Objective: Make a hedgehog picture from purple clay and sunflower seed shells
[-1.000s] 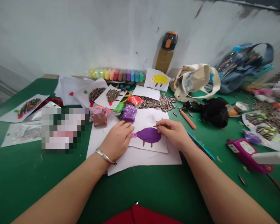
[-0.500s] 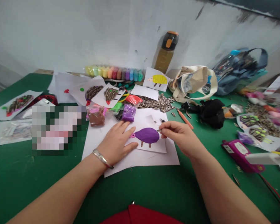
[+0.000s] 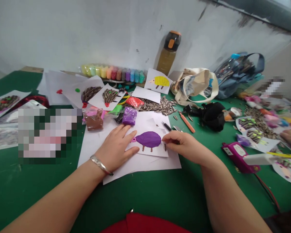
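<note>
Purple animal figure (image 3: 148,139) – smooth oval body, pink head (image 3: 134,139), brown legs (image 3: 151,149) – on white paper (image 3: 160,152), green desk (image 3: 140,191) beneath. Left hand (image 3: 118,144), beside its head: spread flat. Right hand (image 3: 181,145), at its rear: fingers bent – cannot tell whether gripping.

Purple clay figure (image 3: 148,139) | oval, pink-headed, brown-legged | flat on white card (image 3: 160,153) | striped seed (image 3: 165,147) near right end

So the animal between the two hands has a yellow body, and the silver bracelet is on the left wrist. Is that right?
Not quite: the head camera view shows that the animal between the left hand and the right hand has a purple body, not yellow. The silver bracelet is indeed on the left wrist.
</note>
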### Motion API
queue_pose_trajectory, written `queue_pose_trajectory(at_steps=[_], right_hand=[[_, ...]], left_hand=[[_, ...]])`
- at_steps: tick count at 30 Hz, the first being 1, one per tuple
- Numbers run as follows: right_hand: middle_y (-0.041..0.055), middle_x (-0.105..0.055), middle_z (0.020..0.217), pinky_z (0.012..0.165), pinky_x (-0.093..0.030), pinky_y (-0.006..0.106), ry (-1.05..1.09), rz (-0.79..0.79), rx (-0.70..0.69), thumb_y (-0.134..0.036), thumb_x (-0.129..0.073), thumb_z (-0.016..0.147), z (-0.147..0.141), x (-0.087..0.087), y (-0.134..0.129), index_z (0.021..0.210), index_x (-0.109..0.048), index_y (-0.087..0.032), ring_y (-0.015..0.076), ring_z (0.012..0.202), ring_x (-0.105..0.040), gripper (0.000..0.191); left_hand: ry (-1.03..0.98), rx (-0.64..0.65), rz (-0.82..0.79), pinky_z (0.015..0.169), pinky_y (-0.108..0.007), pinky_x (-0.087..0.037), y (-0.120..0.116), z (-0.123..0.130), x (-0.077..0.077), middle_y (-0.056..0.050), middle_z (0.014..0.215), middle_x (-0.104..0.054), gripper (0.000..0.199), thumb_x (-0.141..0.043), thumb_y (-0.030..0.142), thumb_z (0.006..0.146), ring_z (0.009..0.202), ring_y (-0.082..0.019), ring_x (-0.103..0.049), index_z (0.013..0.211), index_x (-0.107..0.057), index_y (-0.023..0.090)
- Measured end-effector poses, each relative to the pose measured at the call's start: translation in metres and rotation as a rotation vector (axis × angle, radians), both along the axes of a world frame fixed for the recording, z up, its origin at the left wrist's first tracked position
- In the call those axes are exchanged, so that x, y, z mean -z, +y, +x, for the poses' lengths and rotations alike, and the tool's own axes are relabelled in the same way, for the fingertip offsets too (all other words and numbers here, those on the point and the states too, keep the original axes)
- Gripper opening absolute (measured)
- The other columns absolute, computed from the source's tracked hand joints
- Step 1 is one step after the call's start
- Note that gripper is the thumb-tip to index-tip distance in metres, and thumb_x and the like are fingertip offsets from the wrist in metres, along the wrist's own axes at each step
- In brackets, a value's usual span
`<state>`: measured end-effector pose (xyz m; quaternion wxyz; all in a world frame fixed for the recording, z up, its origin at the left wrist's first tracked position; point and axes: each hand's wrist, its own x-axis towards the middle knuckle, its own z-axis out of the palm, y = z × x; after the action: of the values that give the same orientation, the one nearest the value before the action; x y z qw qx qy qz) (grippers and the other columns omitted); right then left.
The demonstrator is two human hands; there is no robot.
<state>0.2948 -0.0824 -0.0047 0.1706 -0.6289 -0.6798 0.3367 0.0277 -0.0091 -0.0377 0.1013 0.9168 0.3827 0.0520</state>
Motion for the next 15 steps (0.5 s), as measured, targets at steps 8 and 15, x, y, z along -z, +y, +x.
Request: queue_pose_trajectory(at_steps=[8,15], right_hand=[[0.0027,-0.06,0.091,0.074,-0.043,0.027,-0.199,0.066,-0.193,-0.011,-0.052,0.085,-0.008,0.004,0.005,0.083,-0.066,-0.021,0.0152,0.082,-0.057,0.017],[0.0029,-0.057,0.087,0.072,-0.042,0.027,-0.225,0.179,-0.079,-0.017,-0.046,0.094,-0.017,0.009,-0.01,0.089,-0.059,-0.021,0.0155,0.08,-0.055,0.015]], left_hand=[[-0.051,-0.002,0.018,0.112,-0.053,-0.03,0.001,0.0,0.001,-0.017,0.146,-0.044,0.058,-0.05,0.052,0.089,0.136,-0.038,-0.036,0.135,-0.055,0.017],[-0.074,-0.002,0.032,0.111,-0.054,-0.031,-0.001,0.0,0.003,-0.016,0.146,-0.045,0.056,-0.05,0.05,0.089,0.135,-0.037,-0.036,0.134,-0.055,0.018]])
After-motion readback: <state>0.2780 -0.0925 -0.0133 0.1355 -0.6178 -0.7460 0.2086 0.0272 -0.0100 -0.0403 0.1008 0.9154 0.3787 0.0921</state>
